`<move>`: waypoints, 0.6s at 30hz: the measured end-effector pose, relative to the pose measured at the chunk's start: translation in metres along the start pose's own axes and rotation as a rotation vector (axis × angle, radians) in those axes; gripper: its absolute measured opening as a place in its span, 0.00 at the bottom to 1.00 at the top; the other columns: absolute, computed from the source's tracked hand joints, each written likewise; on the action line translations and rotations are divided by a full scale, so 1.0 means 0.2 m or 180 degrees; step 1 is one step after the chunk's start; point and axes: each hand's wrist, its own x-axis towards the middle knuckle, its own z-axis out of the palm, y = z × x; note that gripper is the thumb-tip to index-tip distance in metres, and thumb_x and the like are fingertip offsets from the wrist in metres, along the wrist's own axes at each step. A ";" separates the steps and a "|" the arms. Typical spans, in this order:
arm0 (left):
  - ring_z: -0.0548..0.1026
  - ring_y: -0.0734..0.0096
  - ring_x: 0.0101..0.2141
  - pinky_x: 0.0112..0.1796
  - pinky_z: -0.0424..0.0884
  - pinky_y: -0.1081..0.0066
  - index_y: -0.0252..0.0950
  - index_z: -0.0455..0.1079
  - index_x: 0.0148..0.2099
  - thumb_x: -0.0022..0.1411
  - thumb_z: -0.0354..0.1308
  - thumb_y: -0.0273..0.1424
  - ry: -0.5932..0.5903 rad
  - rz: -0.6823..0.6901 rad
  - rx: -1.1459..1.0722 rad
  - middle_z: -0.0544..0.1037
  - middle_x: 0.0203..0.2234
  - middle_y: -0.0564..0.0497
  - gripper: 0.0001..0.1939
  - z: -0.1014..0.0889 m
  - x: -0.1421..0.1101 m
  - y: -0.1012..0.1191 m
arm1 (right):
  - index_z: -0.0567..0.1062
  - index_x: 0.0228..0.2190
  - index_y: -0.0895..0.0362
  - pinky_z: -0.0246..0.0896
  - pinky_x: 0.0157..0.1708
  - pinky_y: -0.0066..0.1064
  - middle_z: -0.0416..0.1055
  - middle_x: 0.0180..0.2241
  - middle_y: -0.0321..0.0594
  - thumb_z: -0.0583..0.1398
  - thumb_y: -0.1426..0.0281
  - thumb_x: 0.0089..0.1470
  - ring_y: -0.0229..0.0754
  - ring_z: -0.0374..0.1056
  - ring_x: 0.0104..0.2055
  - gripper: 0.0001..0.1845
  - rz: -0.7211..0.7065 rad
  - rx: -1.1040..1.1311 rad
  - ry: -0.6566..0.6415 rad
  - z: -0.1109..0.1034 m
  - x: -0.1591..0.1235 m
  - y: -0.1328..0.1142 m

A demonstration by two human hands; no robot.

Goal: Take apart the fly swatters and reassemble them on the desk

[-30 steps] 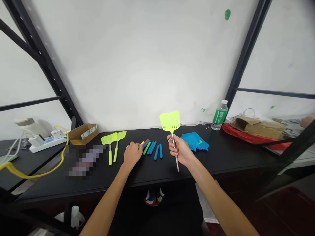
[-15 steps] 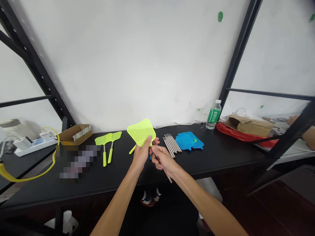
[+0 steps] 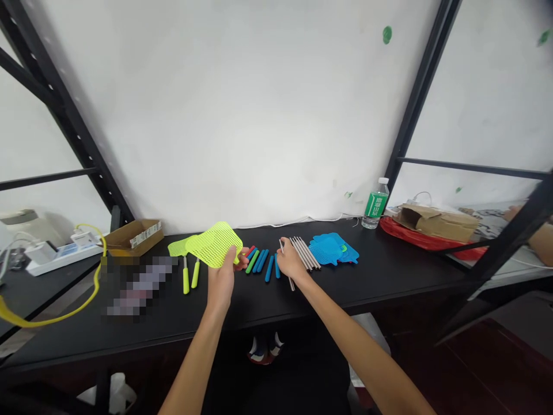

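Note:
My left hand (image 3: 224, 272) is closed on a yellow-green fly swatter head (image 3: 215, 243), a perforated flat piece, raised above the table. My right hand (image 3: 290, 263) pinches a thin metal rod (image 3: 291, 284), which slants down below the fingers. Between my hands lie several loose handles: blue handles (image 3: 269, 269), a green handle (image 3: 252, 261) and a red one partly covered by my left fingers. Just right of my right hand is a row of metal rods (image 3: 306, 253). Beyond them sits a pile of blue swatter heads (image 3: 329, 249).
Two yellow-green swatters with handles (image 3: 185, 280) lie at left, partly behind the held head. A cardboard box (image 3: 133, 237) and power strip (image 3: 64, 257) are farther left. A water bottle (image 3: 375, 204) stands at the back right, near a shelf post (image 3: 415, 98).
My hands have drawn apart. The swatter head has moved left in my left hand, away from the rod in my right hand. The loose handles now show between them.

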 end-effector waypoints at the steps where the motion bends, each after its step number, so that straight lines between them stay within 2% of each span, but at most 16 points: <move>1: 0.74 0.70 0.27 0.31 0.72 0.70 0.31 0.77 0.37 0.59 0.57 0.45 -0.0038 -0.0041 -0.0003 0.76 0.24 0.48 0.20 0.01 -0.02 -0.03 | 0.60 0.58 0.62 0.61 0.39 0.32 0.69 0.47 0.53 0.54 0.78 0.53 0.46 0.69 0.44 0.30 -0.0036 -0.0500 0.0140 0.01 0.01 0.00; 5: 0.74 0.68 0.28 0.32 0.73 0.69 0.32 0.78 0.37 0.60 0.57 0.44 -0.0155 -0.0057 -0.0009 0.76 0.25 0.48 0.19 0.03 -0.03 -0.09 | 0.65 0.57 0.62 0.59 0.48 0.38 0.63 0.55 0.58 0.56 0.82 0.50 0.54 0.64 0.54 0.31 -0.0162 -0.1512 0.0216 0.05 0.01 0.00; 8: 0.74 0.69 0.27 0.32 0.72 0.70 0.32 0.77 0.37 0.60 0.57 0.44 -0.0178 -0.0063 -0.0019 0.77 0.26 0.48 0.20 0.02 -0.02 -0.09 | 0.71 0.53 0.63 0.56 0.54 0.40 0.63 0.56 0.58 0.57 0.80 0.51 0.55 0.60 0.58 0.25 -0.0347 -0.1523 0.0457 0.03 -0.02 -0.03; 10: 0.73 0.70 0.27 0.32 0.72 0.70 0.31 0.77 0.37 0.60 0.56 0.45 -0.0248 -0.0089 0.0014 0.77 0.26 0.48 0.20 0.03 -0.03 -0.08 | 0.73 0.50 0.62 0.55 0.56 0.41 0.67 0.54 0.56 0.54 0.76 0.57 0.53 0.61 0.58 0.19 -0.0492 -0.0902 0.0603 -0.01 -0.04 -0.06; 11: 0.74 0.70 0.27 0.32 0.72 0.70 0.31 0.77 0.37 0.60 0.56 0.45 -0.0336 -0.0111 0.0057 0.77 0.26 0.48 0.21 0.04 -0.03 -0.08 | 0.73 0.50 0.62 0.57 0.55 0.41 0.69 0.53 0.55 0.52 0.72 0.60 0.51 0.65 0.55 0.19 -0.0530 -0.0383 0.0541 -0.03 -0.05 -0.08; 13: 0.74 0.69 0.26 0.31 0.72 0.70 0.31 0.77 0.38 0.60 0.56 0.46 -0.0651 -0.0182 0.0223 0.76 0.24 0.49 0.21 0.09 -0.06 -0.06 | 0.72 0.52 0.60 0.65 0.47 0.40 0.74 0.46 0.50 0.50 0.65 0.63 0.47 0.71 0.45 0.21 -0.0496 0.0837 0.0068 -0.07 -0.08 -0.11; 15: 0.74 0.68 0.26 0.30 0.71 0.70 0.32 0.76 0.40 0.61 0.55 0.47 -0.1061 -0.0232 0.0449 0.76 0.24 0.49 0.22 0.14 -0.09 -0.05 | 0.70 0.54 0.59 0.68 0.39 0.36 0.77 0.39 0.45 0.56 0.60 0.58 0.43 0.73 0.35 0.26 -0.0436 0.1773 -0.0463 -0.11 -0.11 -0.11; 16: 0.74 0.68 0.26 0.29 0.71 0.70 0.32 0.76 0.40 0.61 0.55 0.47 -0.1265 -0.0239 0.0617 0.77 0.25 0.49 0.22 0.15 -0.10 -0.04 | 0.69 0.55 0.59 0.68 0.35 0.35 0.77 0.35 0.43 0.60 0.60 0.54 0.41 0.72 0.32 0.29 -0.0414 0.2029 -0.0580 -0.14 -0.11 -0.10; 18: 0.75 0.66 0.27 0.31 0.71 0.69 0.34 0.76 0.41 0.61 0.54 0.49 -0.1517 -0.0188 0.1119 0.78 0.26 0.48 0.23 0.13 -0.09 -0.02 | 0.70 0.53 0.58 0.67 0.31 0.31 0.77 0.32 0.40 0.64 0.62 0.46 0.40 0.71 0.30 0.32 -0.0375 0.2126 -0.0405 -0.23 -0.10 -0.04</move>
